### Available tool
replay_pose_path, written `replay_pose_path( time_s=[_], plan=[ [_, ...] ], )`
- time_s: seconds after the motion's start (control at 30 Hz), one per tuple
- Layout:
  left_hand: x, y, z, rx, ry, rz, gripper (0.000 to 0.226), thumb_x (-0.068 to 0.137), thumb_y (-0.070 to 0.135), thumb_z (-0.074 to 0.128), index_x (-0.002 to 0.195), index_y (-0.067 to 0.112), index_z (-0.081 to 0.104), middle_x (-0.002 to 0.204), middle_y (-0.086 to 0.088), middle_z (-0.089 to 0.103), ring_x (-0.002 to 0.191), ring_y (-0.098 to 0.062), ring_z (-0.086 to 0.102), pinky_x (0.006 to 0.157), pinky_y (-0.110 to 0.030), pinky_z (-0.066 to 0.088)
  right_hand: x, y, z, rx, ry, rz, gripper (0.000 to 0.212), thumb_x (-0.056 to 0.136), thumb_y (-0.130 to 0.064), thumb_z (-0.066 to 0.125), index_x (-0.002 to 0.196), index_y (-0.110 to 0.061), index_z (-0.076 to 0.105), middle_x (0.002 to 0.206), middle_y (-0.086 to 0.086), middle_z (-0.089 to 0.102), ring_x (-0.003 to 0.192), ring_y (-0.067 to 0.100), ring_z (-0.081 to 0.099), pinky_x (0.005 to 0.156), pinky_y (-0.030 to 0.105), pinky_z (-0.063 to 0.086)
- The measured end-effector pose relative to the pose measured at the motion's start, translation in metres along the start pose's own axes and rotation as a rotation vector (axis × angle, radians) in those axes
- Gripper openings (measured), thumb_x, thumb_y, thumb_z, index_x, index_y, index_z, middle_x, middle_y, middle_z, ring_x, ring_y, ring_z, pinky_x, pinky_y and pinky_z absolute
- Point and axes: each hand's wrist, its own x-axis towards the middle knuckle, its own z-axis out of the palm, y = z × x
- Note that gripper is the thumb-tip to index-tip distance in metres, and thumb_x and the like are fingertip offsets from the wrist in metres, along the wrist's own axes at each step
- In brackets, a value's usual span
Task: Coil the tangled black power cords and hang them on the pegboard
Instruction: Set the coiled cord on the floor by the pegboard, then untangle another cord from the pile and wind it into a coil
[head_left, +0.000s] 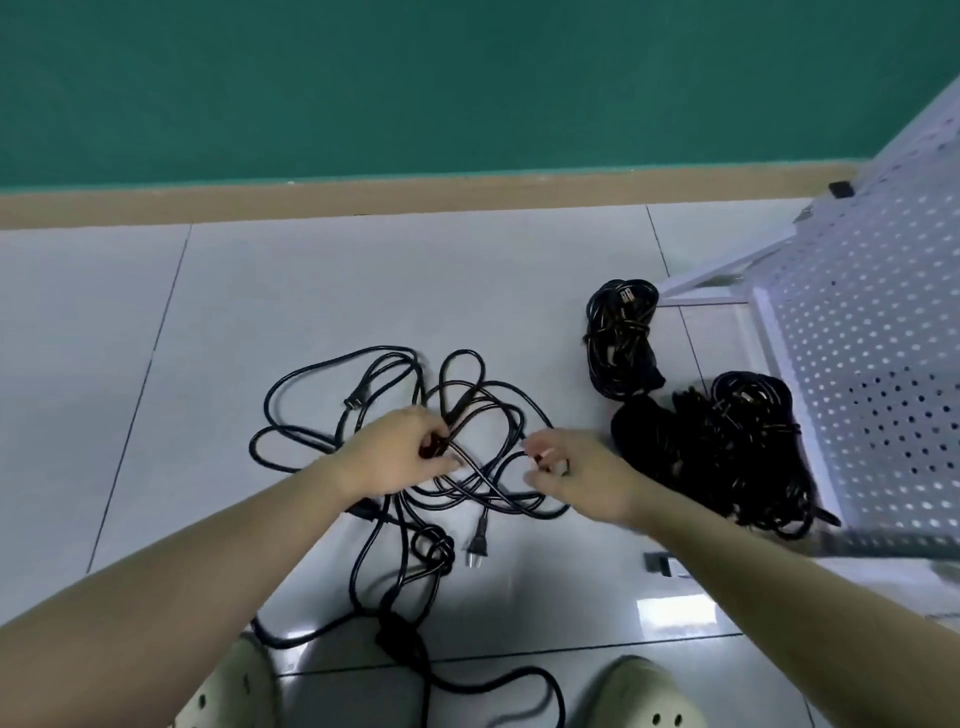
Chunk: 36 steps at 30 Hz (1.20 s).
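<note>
A loose tangle of black power cords (311, 374) sprawls over the white floor tiles in the middle of the view. A metal-pronged plug (477, 545) lies at its near side. My left hand (395, 452) grips a black plug end among the loops, fingers curled round it. To the right, my right hand (576, 473) pinches a cord strand between thumb and fingers. The white pegboard (878, 332) leans at the right edge. No cord hangs on the part of it that I see.
Two coiled black cord bundles lie by the pegboard's foot, one further back (621, 338) and a bigger one nearer (727, 447). A green wall with a tan baseboard (415, 195) runs across the back. My pale shoes (649, 696) stand at the bottom edge.
</note>
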Motion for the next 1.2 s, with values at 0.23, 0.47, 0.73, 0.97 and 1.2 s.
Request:
replay_pose_path(
  time_s=[0.23,0.47,0.73,0.97,1.2],
  plan=[
    [-0.04,-0.016,0.041,0.025,0.112,0.064,0.051,0.087,0.034,0.078,0.133,0.02,0.062,0.126,0.002,0.049,0.12,-0.02,0.046,0.109,-0.034,0.04,-0.003,0.015,0.064,-0.336,-0.003,0.012,0.051,0.098,-0.027,0.065,0.147,-0.021,0.051,0.144,0.002,0.052,0.136,0.021,0.047,0.115,0.03,0.035],
    [-0.069,-0.019,0.062,-0.245,0.235,0.066,0.038,0.094,-0.006,0.055,0.122,0.017,0.066,0.121,0.009,0.05,0.084,0.002,0.055,0.078,-0.007,0.041,-0.007,0.013,0.076,-0.309,0.104,-0.086,0.039,0.103,-0.031,0.059,0.068,-0.03,0.042,0.067,-0.01,0.048,0.07,0.015,0.048,0.071,0.033,0.035],
    [-0.078,-0.026,0.063,-0.418,0.462,-0.019,0.046,0.097,0.001,0.06,0.139,0.017,0.054,0.116,0.005,0.048,0.098,-0.01,0.052,0.1,-0.027,0.047,-0.019,0.001,0.068,-0.024,0.247,-0.032,0.033,0.104,-0.032,0.056,0.083,-0.008,0.063,0.068,0.006,0.059,0.06,0.011,0.046,0.06,0.032,0.043],
    [-0.079,-0.032,0.042,-0.459,0.549,-0.254,0.082,0.092,0.023,0.075,0.155,0.012,0.023,0.073,-0.001,0.06,0.067,-0.013,0.06,0.062,-0.028,0.044,-0.025,-0.012,0.069,-0.007,0.31,-0.053,0.029,0.107,-0.035,0.051,0.08,-0.031,0.063,0.086,-0.006,0.072,0.086,0.017,0.067,0.079,0.037,0.055],
    [-0.084,-0.034,0.045,-0.43,0.3,-0.245,0.035,0.105,0.042,0.052,0.102,0.01,0.065,0.092,-0.012,0.072,0.082,-0.027,0.064,0.067,-0.031,0.041,-0.03,-0.014,0.077,-0.076,0.322,-0.087,0.025,0.103,-0.027,0.057,0.083,-0.014,0.064,0.077,0.001,0.066,0.072,0.019,0.058,0.069,0.039,0.05]
  ],
)
